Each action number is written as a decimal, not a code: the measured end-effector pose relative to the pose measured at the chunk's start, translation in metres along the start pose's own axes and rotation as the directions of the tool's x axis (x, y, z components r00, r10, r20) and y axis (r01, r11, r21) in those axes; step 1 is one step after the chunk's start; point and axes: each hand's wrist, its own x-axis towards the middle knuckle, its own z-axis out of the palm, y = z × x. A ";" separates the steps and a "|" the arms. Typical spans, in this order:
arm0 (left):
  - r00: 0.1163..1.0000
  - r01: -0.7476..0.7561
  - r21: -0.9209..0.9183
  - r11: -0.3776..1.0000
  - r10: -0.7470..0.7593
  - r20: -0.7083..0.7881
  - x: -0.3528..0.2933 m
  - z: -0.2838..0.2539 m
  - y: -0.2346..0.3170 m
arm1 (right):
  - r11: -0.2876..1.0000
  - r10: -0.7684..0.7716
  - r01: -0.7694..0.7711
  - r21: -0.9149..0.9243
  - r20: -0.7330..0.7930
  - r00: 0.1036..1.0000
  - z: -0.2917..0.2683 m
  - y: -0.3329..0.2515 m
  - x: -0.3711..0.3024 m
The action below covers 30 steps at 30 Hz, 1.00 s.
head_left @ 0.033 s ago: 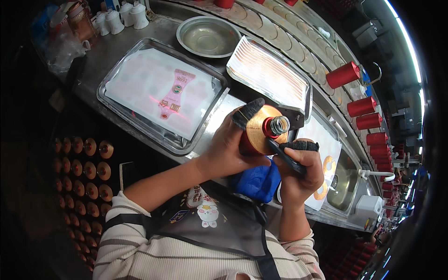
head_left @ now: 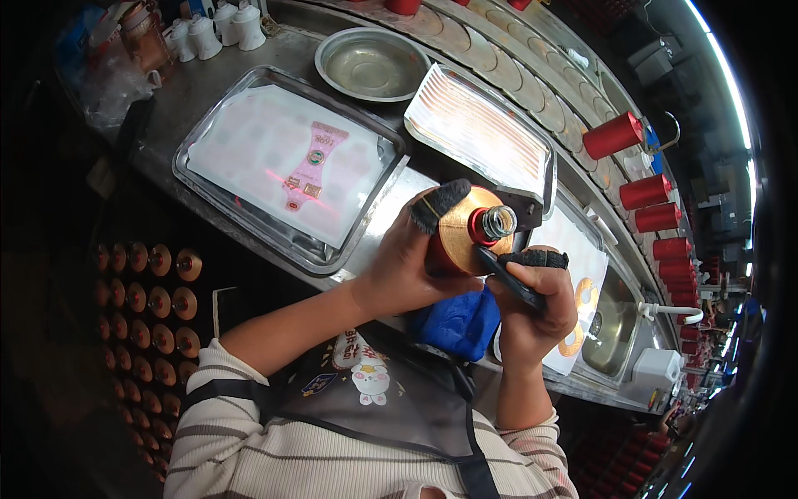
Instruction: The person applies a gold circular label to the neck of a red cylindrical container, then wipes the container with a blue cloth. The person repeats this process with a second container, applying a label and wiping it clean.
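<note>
My left hand [head_left: 403, 254] is wrapped round a red bottle [head_left: 467, 226] with a gold shoulder and a clear threaded glass neck. The neck tilts up and to the right. In my right hand [head_left: 536, 303] is a dark, narrow flat tool [head_left: 517, 283], perhaps a scraper. Its tip touches the gold shoulder just below the red collar, or lies very close to it. Black covers are on both thumbs, the left one bound with a yellowish band. My fingers hide most of the bottle's body.
A metal tray [head_left: 270, 239] bears white sheets and a pink label [head_left: 309, 169]. Beyond are a round metal basin [head_left: 371, 66] and a tray of striped label strips [head_left: 478, 125]. Gold rings [head_left: 586, 295] lie by a sink [head_left: 611, 341]. Red bottles [head_left: 644, 191] line the curved conveyor. A blue cloth [head_left: 457, 324] sits below my hands.
</note>
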 end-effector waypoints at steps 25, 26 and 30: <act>0.983 -0.074 0.267 0.961 0.115 -0.141 0.000 -0.002 0.002 | 0.974 -0.178 0.181 -0.136 0.032 0.984 0.004 -0.015 -0.010; 0.990 -0.016 0.192 0.981 0.043 -0.137 0.002 -0.001 0.011 | 0.985 -0.153 0.159 -0.060 0.089 0.984 0.001 -0.015 -0.010; 1.000 0.011 0.071 0.997 -0.012 0.011 0.011 -0.018 0.010 | 0.893 0.415 -0.404 0.198 -0.016 0.910 -0.006 0.013 0.024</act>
